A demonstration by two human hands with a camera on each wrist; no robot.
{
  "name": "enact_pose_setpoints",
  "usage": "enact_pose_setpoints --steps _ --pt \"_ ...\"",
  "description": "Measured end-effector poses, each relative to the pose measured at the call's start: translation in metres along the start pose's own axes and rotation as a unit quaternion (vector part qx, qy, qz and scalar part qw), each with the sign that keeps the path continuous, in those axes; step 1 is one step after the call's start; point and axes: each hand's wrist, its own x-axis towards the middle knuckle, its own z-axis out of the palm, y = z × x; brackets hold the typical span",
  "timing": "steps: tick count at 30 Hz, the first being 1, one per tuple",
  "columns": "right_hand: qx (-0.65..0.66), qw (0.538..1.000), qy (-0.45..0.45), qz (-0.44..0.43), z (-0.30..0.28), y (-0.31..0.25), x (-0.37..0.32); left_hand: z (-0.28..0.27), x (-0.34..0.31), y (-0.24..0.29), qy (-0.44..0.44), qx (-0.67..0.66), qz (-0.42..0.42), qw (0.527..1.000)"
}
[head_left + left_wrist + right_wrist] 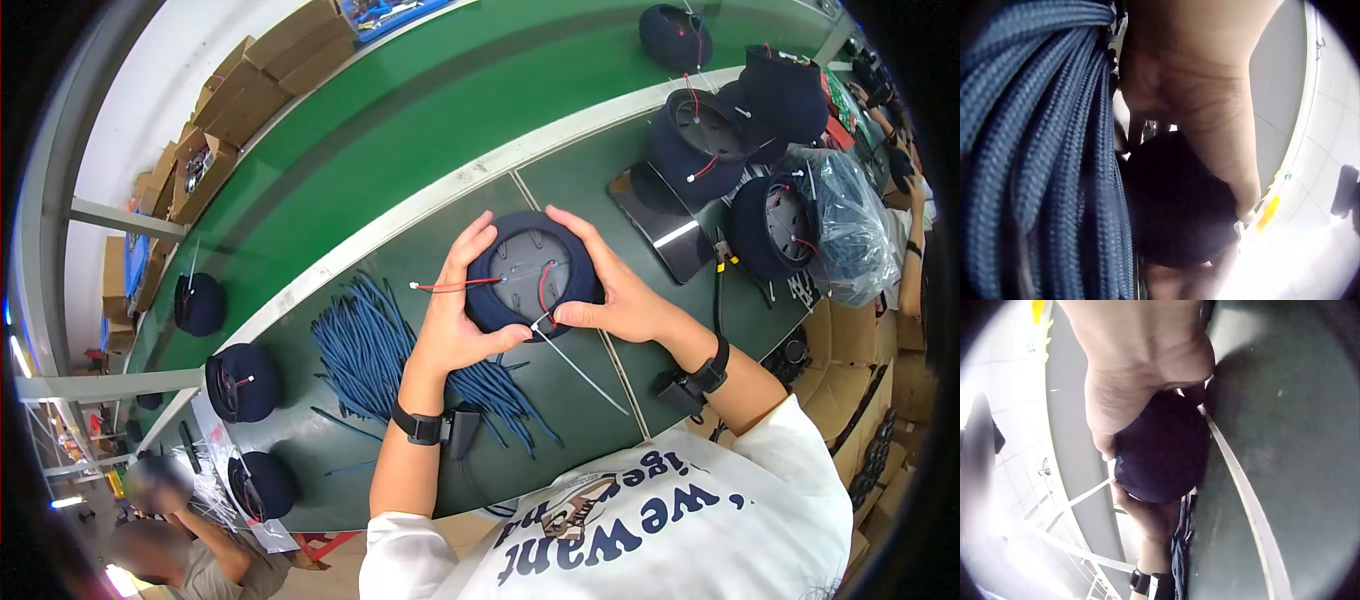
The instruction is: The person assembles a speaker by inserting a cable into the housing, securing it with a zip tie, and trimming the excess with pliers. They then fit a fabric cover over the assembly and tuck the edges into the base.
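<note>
A round shell covered in navy fabric (487,308) is held between both hands over the dark green table, its grey plastic inside facing up. Thin red wires (455,287) with a white connector come out of it. My left hand (452,318) grips the left side, thumb along the near rim. Around the opposite side curls my right hand (622,295), its thumb pressing the near rim beside a white cable tie (585,373). The tie's long tail slants down over the table. In the right wrist view the shell's fabric side (1160,450) shows between the hands.
A loose pile of blue braided cords (365,345) lies left of the shell. To the right are a glossy black panel (665,220), yellow-handled cutters (722,262), similar shells (697,140) and a clear plastic bag (850,230). Beyond runs a green belt (400,140); another person sits lower left.
</note>
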Motion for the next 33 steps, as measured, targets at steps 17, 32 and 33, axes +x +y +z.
enact_pose_setpoints --steps 17,32,33 --pt "-0.151 0.975 0.136 -0.091 -0.006 0.0 0.003 -0.055 -0.031 0.074 -0.148 0.32 -0.094 0.931" --pt "-0.064 0.97 -0.229 0.055 -0.008 -0.122 -0.058 -0.046 -0.05 0.092 -0.127 0.357 -0.02 0.925" --pt "-0.077 0.953 -0.282 0.082 -0.006 -0.113 -0.058 -0.048 -0.047 0.105 -0.087 0.354 -0.012 0.931"
